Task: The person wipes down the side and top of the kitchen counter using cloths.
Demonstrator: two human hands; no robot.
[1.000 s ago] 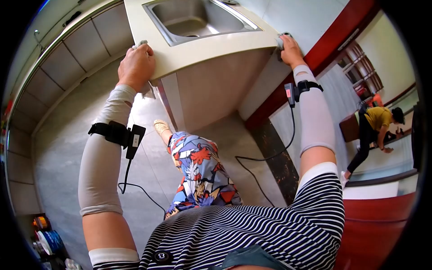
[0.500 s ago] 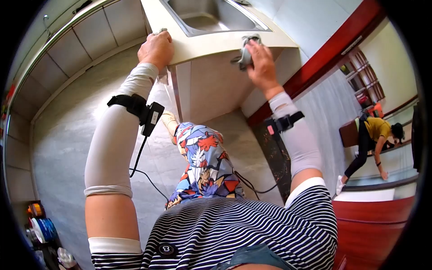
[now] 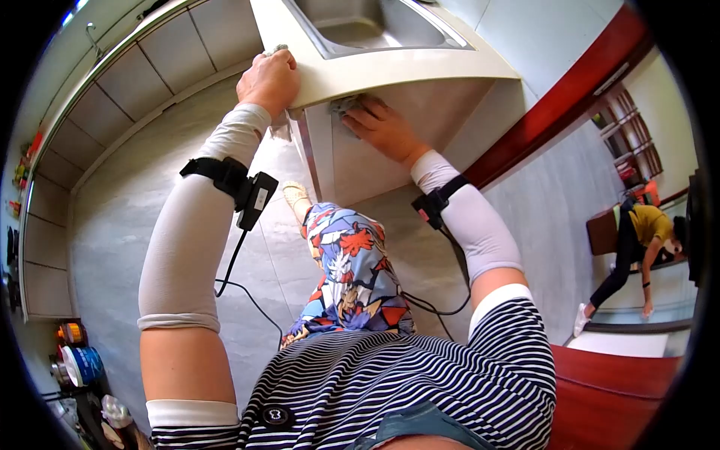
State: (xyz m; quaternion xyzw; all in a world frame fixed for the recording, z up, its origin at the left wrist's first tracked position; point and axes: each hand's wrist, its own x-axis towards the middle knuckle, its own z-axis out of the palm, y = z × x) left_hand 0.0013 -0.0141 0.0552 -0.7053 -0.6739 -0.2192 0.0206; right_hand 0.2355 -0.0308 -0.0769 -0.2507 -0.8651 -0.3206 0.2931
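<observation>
My right hand (image 3: 379, 127) presses a crumpled grey cloth (image 3: 345, 105) against the pale side panel (image 3: 405, 154), just under the countertop's edge. Part of the cloth is hidden by the fingers. At the corner of the cream countertop (image 3: 375, 71), my left hand (image 3: 268, 81) is closed with its fingers curled. A bit of crumpled greyish cloth (image 3: 277, 49) pokes out past its knuckles; most of it is hidden by the hand. Above both hands, a steel sink (image 3: 367, 26) is set into the countertop.
A red door frame (image 3: 555, 97) stands to the right. Beyond it a person in a yellow top (image 3: 651, 225) bends over a low surface. Tiled cabinets (image 3: 105, 97) curve along the left, with a blue-and-white tub (image 3: 82, 365) at lower left. Black cables (image 3: 244, 285) hang from both forearm straps.
My right hand has moved left and down with its cloth, from the countertop's front edge to the panel below. My left hand stays at the corner. The view has shifted slightly.
</observation>
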